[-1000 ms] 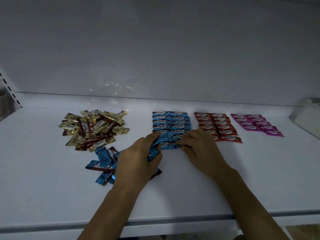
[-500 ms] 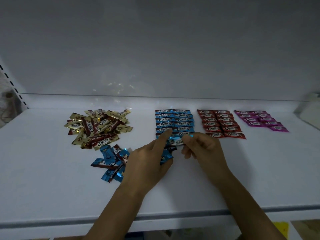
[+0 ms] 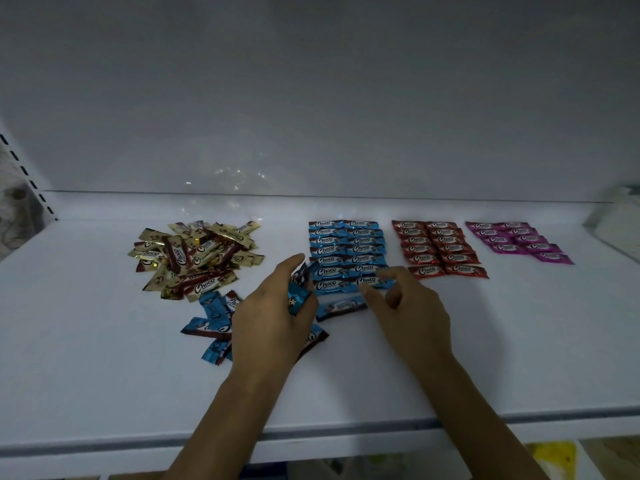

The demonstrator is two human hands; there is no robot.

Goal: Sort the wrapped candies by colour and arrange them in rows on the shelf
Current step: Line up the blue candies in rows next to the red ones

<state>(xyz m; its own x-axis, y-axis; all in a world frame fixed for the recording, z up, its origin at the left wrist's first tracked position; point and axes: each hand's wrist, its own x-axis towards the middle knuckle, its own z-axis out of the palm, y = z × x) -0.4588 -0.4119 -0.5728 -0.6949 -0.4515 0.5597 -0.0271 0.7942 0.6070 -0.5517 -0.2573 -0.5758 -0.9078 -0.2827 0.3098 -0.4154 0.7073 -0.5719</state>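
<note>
As seen from above my forearms, my left hand is curled round a small bundle of blue candies, the wrappers showing between thumb and fingers. My right hand is half closed, its fingers bent. Its fingertips lie at the lower edge and right end of the nearest blue candy in the right column. Whether they pinch that candy or only touch it, I cannot tell.

Between the two hands a single blue candy lies slightly tilted on the shelf, just in front of the blue rows. These rows form two columns with labels facing up.

To the left of my left hand, partly hidden by it, is a loose blue pile, unsorted and overlapping. One brown-ended wrapper sticks out from under that hand on its right side. Beyond the pile, further left and back, sits a gold and brown heap, jumbled.

To the right of the blue rows, set apart by bare shelf, are the red rows, also two columns. Right of those come the pink rows, slanting toward the front right. A white object stands at the far right edge and a slotted upright at the far left.
</note>
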